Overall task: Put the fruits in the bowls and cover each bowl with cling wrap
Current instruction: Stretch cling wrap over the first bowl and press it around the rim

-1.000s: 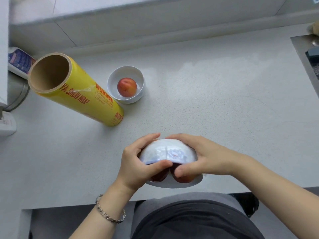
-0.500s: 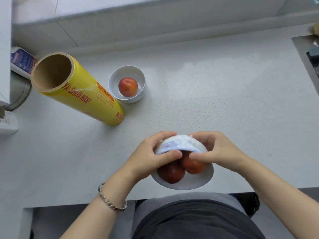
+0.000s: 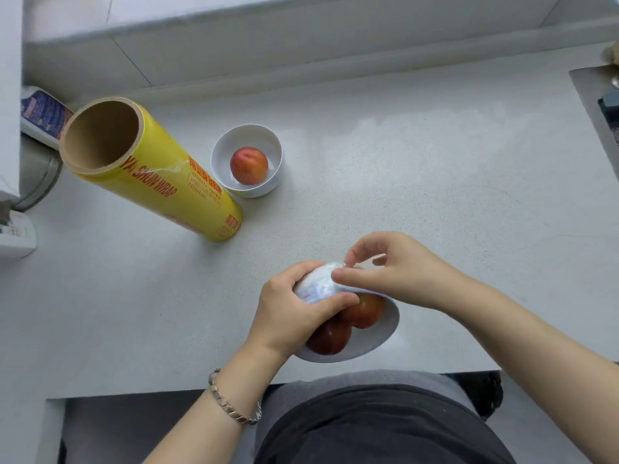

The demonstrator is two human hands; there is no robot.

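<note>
"How many bowls are there?"

"Two white ones on the grey counter (image 3: 435,179). The far bowl (image 3: 248,139), at 11 o'clock, holds one lone nectarine (image 3: 249,165). The near bowl (image 3: 378,339), at 6 o'clock, is tipped up. It holds two: a dark nectarine (image 3: 330,336) and a bright nectarine (image 3: 365,311)."

"And the wrap?"

"One yellow cling wrap roll (image 3: 174,185) stands at 10 o'clock. One crinkled wrap sheet (image 3: 318,284) lies on the near bowl's back."

"The hands?"

"The left hand (image 3: 288,313) grips that bowl through the sheet. The right hand (image 3: 395,272) pinches the sheet's top edge."

"Anything hard to see?"

"The left hand hides part of the dark nectarine. A blue packet (image 3: 43,115) at 10 o'clock is cut off."
</note>
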